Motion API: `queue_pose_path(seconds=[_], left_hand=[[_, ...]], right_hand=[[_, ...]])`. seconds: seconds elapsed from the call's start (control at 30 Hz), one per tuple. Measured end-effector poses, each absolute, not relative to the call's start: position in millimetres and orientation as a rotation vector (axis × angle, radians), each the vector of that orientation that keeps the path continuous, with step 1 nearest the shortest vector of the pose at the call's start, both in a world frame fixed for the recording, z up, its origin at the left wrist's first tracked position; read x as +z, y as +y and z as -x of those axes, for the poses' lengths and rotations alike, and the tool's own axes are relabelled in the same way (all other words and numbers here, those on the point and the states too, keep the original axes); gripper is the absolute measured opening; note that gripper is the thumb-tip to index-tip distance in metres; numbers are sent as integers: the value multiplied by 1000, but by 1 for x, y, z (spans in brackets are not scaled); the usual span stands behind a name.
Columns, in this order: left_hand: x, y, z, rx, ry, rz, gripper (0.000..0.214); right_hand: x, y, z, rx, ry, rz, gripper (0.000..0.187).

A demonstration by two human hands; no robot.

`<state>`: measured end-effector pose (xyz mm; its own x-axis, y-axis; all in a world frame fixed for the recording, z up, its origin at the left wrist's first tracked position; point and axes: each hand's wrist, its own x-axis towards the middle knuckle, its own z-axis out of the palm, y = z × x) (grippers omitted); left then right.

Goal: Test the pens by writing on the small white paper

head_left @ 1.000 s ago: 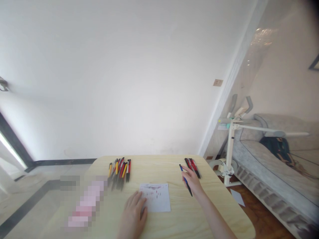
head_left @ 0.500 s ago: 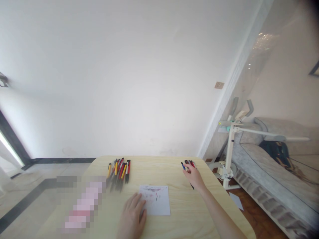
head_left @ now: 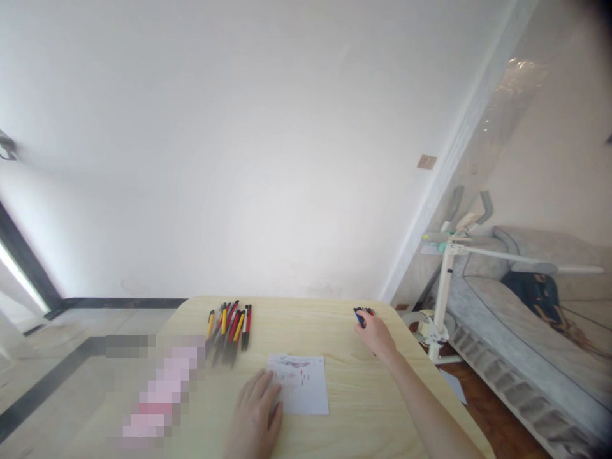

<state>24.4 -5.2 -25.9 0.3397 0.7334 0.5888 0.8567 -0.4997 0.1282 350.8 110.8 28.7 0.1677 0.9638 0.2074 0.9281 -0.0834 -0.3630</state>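
Note:
My right hand point(head_left: 377, 336) reaches to the far right of the wooden table point(head_left: 349, 433), fingers curled on a blue pen point(head_left: 358, 316) right at a small pile of red and black pens point(head_left: 368, 312) that the hand mostly hides. My left hand point(head_left: 253, 417) lies flat with fingers apart on the left edge of a white paper point(head_left: 303, 386) marked with red and dark scribbles. A bundle of yellow, red and black pens point(head_left: 228, 325) lies near the table's far edge, left of centre.
A blurred pink patch point(head_left: 157, 395) covers the table's left part. Right of the table stand a white lamp-like stand point(head_left: 442, 287) and a grey sofa point(head_left: 526, 331) with dark cloth on it. A white wall rises behind.
My right hand carried the blue pen away from me and to the right, onto the small pen pile. The left hand stayed on the paper.

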Motion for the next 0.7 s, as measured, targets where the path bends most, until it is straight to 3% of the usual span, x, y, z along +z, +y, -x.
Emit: queue_pose_path(seconds=[0.47,0.7], left_hand=[[-50,9,-14,-890,-1261,2365,22],[-51,11,-11,-849,-1236,2367,23]], right_hand=[[24,125,-349,-14,-1928,2177,36],[29,127,-349,-42,-1973,2276,27]])
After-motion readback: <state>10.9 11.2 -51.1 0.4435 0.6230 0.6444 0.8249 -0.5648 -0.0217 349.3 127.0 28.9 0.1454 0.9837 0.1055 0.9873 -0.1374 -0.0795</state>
